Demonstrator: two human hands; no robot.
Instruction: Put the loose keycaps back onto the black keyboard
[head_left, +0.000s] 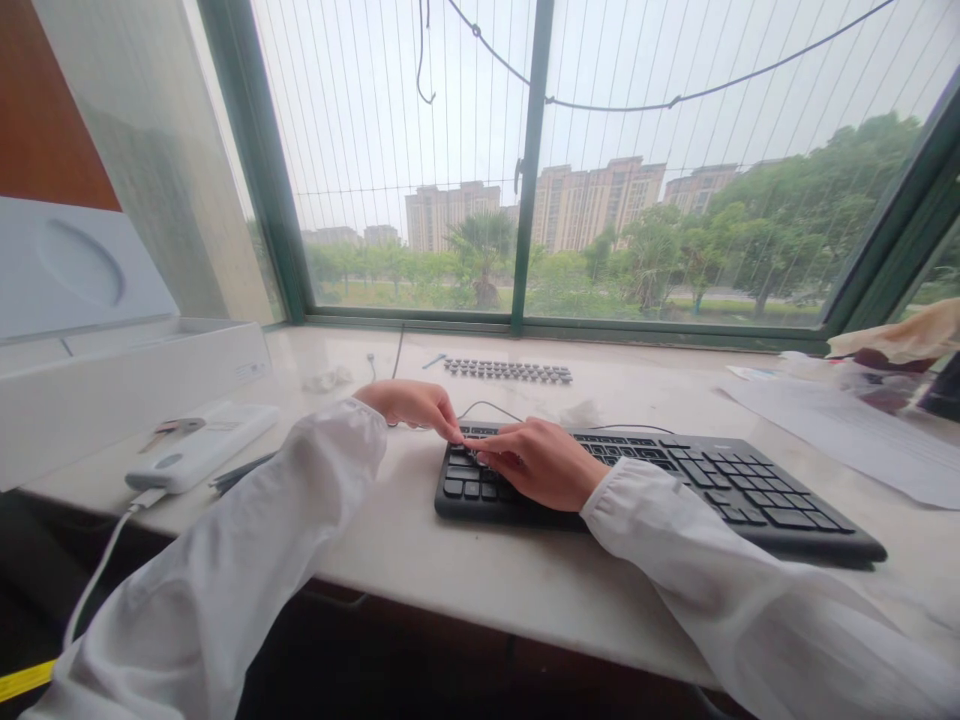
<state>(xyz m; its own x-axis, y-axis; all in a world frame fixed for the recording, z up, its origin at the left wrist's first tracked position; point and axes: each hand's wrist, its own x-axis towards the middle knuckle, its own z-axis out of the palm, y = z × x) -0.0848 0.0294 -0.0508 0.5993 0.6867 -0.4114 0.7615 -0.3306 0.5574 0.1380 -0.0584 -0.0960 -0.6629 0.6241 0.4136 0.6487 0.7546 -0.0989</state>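
Observation:
A black keyboard (pixel 750 480) lies on the pale counter, with bare key sockets in its upper rows and keycaps on its lower left and right. My left hand (pixel 421 408) reaches over its upper left corner, thumb and fingertips pressed together at the edge. From the right, my right hand (pixel 541 464) lies low over the left part of the keys. Its fingers are bunched and point left, their tips close to the left fingertips. Whatever is between the fingers of either hand is too small or hidden. Loose keycaps (pixel 508 371) stand in rows behind the keyboard.
A blue strip-like tool (pixel 433 361) lies left of the keycap rows. On the left are a white power bank (pixel 201 450) with a cable and a white box (pixel 135 375). Papers (pixel 847 430) lie at right. The window (pixel 517 325) bounds the counter behind.

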